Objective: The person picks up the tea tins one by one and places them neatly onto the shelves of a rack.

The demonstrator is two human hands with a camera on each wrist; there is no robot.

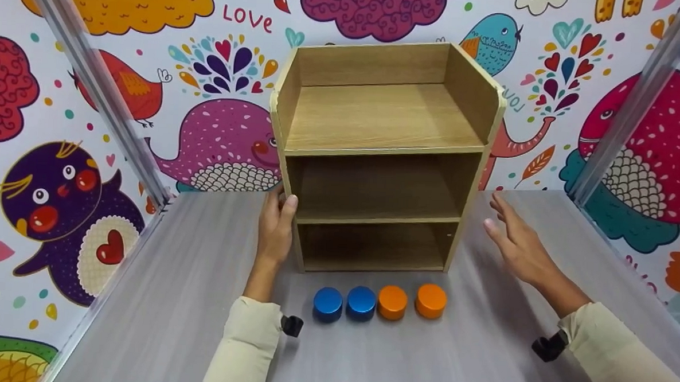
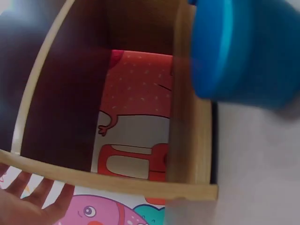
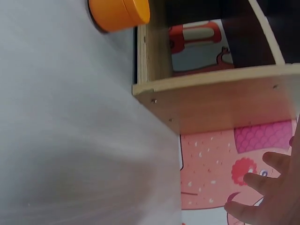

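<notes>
A small wooden shelf (image 1: 384, 153) stands upright on the table, with a top tray and two compartments below. At its left side is my left hand (image 1: 275, 228), thumb by the front edge and fingers against the outer side panel. The left wrist view shows those fingers (image 2: 58, 204) fairly straight along that panel. My right hand (image 1: 518, 245) is held apart from the shelf's right side, palm facing it, fingers spread and holding nothing. Before the shelf, two blue round lids (image 1: 327, 304) and two orange round lids (image 1: 392, 302) sit in a row.
The grey table (image 1: 197, 299) carries the shelf and the row of lids. Behind stands a wall (image 1: 230, 65) printed with cartoon animals, and metal posts (image 1: 108, 100) rise at the table's back corners. Both compartments of the shelf are open at the front.
</notes>
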